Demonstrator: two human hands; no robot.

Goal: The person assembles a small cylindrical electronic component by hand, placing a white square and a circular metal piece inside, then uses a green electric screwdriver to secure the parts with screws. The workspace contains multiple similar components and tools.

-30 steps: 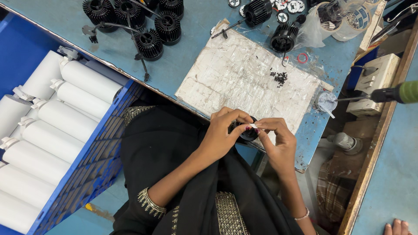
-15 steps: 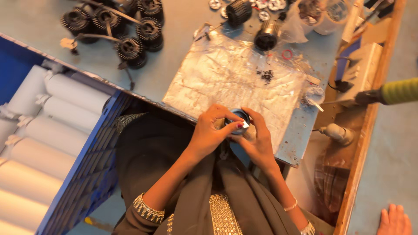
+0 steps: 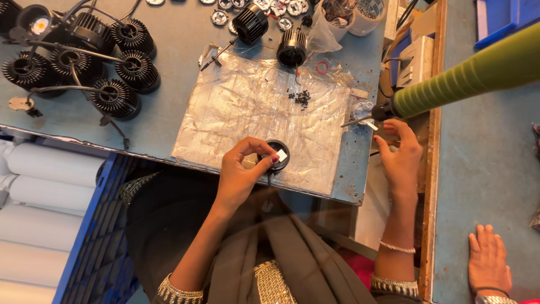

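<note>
Grey-blue and scuffed, the workbench (image 3: 185, 50) fills the upper half of my head view, with a crinkled sheet of clear plastic (image 3: 253, 112) taped flat near its front edge. On that sheet, close to the edge, sits the small black round lamp housing (image 3: 277, 155) that I am working on. My left hand (image 3: 239, 174) is curled over it, thumb and forefinger pinched around its rim, and a small white square part (image 3: 280, 155) rests at the housing's mouth just beside my fingertip. My right hand (image 3: 400, 155) is off the housing, open with the fingers loosely spread and holding nothing, hovering at the bench's right edge just under the tip of the electric screwdriver (image 3: 467, 76), whose green ribbed grip hangs in from the upper right.

Further up the sheet lies a little heap of black screws (image 3: 302, 98), and a red rubber ring (image 3: 322, 67) sits just past the sheet's top edge. Beyond that stand two more black finned housings (image 3: 270, 36), near a scatter of silver discs (image 3: 278, 7). A cluster of black finned heat sinks (image 3: 95, 67) with cables crowds the bench's left end. Below the bench on my left, a blue crate (image 3: 90, 236) holds white tubes (image 3: 45, 191) lying side by side. At the lower right, another person's hand (image 3: 488, 259) rests flat on the neighbouring surface, well apart from mine.
</note>
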